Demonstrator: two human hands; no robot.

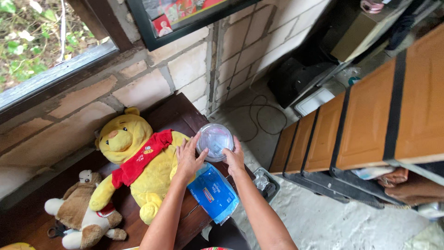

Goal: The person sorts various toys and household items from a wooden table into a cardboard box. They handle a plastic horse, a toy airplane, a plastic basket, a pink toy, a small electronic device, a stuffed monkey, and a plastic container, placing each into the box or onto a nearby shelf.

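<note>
Both hands on a round clear plastic container: left hand and right hand each in a holding grip on its rim. Just below the grip, a blue packet on the dark tabletop. Left of the grip, a yellow plush bear.

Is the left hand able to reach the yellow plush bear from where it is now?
Probably yes. The left hand rests on the clear round container, and the yellow plush bear sits right beside it on the table, with nothing between them.
</note>
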